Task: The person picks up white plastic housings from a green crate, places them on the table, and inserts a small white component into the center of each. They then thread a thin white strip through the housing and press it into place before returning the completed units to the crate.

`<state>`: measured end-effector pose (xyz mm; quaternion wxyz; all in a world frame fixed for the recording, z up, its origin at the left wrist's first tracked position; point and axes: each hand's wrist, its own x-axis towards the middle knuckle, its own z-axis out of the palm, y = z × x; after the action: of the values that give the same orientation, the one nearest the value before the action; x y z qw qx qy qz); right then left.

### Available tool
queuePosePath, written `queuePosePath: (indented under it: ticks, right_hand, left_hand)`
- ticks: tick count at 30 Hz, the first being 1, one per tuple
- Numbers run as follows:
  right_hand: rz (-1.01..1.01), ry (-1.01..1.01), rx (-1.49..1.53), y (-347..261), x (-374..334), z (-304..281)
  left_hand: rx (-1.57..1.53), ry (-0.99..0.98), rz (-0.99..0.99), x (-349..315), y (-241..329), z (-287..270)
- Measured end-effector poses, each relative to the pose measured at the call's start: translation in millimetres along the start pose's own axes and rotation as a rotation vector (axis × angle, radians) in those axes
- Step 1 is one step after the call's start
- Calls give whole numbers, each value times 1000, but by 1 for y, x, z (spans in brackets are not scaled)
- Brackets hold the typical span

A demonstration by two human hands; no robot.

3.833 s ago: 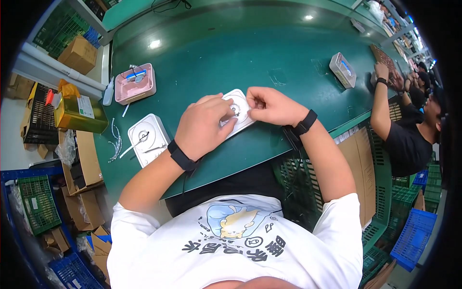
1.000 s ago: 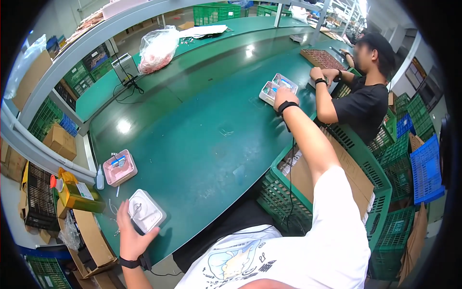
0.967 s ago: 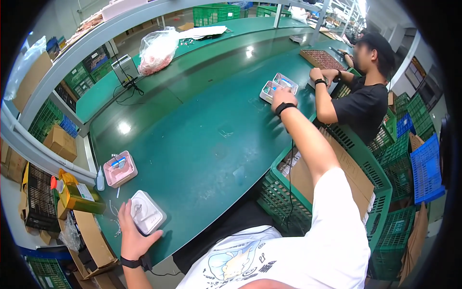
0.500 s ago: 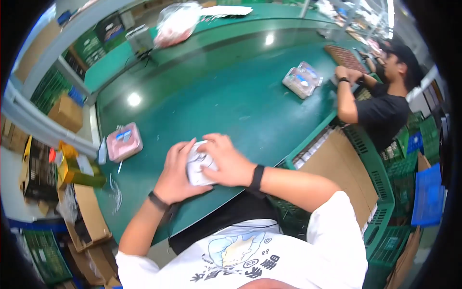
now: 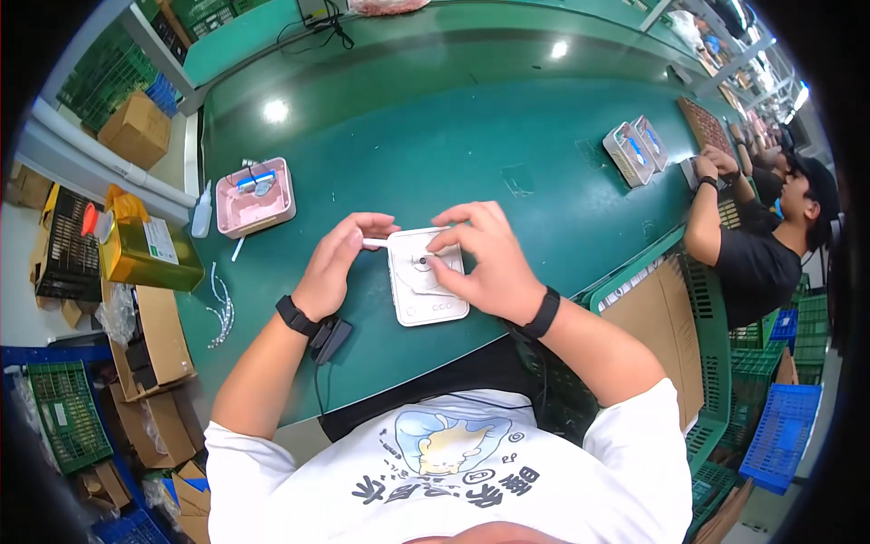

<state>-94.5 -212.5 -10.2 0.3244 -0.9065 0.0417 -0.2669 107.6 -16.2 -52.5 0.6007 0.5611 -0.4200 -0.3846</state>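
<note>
A white square device (image 5: 433, 304) with rounded corners lies flat on the green table in front of me. It has a round recess, a small dark hub in the middle and small round buttons along its near edge. My right hand (image 5: 485, 263) reaches over it from the right, thumb and index finger bent together at the hub; anything tiny between them is hidden. My left hand (image 5: 333, 263) is at the device's left side, its fingers curled. A thin white stick-like piece (image 5: 374, 243) runs from its thumb tip to the device's edge.
On the left are a pink tray (image 5: 245, 222) with a blue-labelled item, a small bottle (image 5: 202, 213) and a yellow can (image 5: 149, 258). A black adapter (image 5: 331, 340) lies by my left wrist. Two joined trays (image 5: 630, 154) and a co-worker (image 5: 752, 227) are at the right, beside a green crate (image 5: 716, 363).
The white device was gripped between both hands; now it lies flat, its round recess showing. My right fingers have moved to its hub, my left hand to its side. The view has shifted.
</note>
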Motion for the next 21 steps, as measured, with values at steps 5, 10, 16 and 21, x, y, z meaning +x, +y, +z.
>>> queuePosePath:
  ticks: [5,10,16,21]
  right_hand:
    - [119,-105,51,7,0,-15]
    - [204,-130,169,9,-1,-10]
    - [318,-142,243,7,-9,-5]
    - [303,-159,272,-3,-12,0]
  left_hand:
    - [99,52,35,1,0,3]
    - [238,90,66,1,-6,12]
    - [221,119,74,-1,-3,16]
    - [454,67,141,-5,9,22]
